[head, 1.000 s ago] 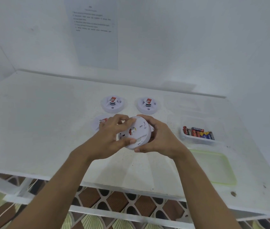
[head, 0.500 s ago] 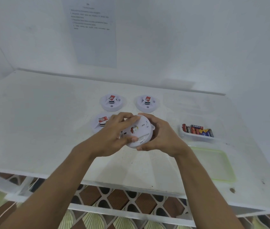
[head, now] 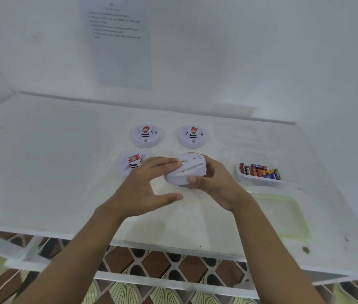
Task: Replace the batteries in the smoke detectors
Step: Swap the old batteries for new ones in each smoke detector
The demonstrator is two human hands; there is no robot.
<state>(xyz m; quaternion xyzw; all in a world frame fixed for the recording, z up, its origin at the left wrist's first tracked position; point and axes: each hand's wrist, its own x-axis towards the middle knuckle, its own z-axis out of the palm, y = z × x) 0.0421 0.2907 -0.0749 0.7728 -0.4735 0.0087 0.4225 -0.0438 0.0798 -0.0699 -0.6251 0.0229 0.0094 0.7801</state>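
Observation:
My right hand (head: 216, 183) grips a white round smoke detector (head: 185, 170) from its right side, back face up, just above the table. My left hand (head: 146, 185) lies with straight fingers on the detector's left top, thumb spread away below. Three more detectors stand face up with red labels: one at the left (head: 132, 164) partly behind my left hand, two further back (head: 146, 136) (head: 193, 136). A clear tray (head: 259, 179) at the right holds several red and blue batteries (head: 260, 171).
A pale green lid or tray (head: 283, 213) lies flat on the white table (head: 42, 172) at the front right. A printed sheet (head: 121, 40) hangs on the back wall. The table's front edge is near my forearms, with patterned floor below.
My left hand has let go of its grip: its fingers straightened over the detector and its thumb swung away. The detector has tilted flatter and dropped lower toward the table.

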